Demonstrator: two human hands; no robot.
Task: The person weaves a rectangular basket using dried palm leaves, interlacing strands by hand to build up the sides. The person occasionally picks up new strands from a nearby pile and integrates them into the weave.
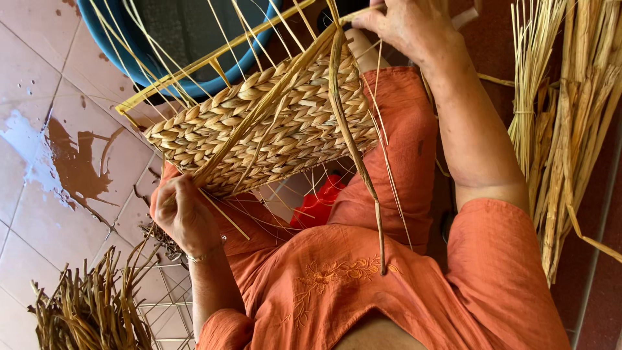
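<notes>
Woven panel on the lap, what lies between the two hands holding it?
In the head view, the woven panel itself spans from the left hand to the right hand, with loose straw strands crossing it.

woven panel (272,123): tan herringbone | tub (123,45): blue | tunic (363,285): orange

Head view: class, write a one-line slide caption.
Left hand and right hand grip a half-woven straw panel over orange-clad knees.
</notes>
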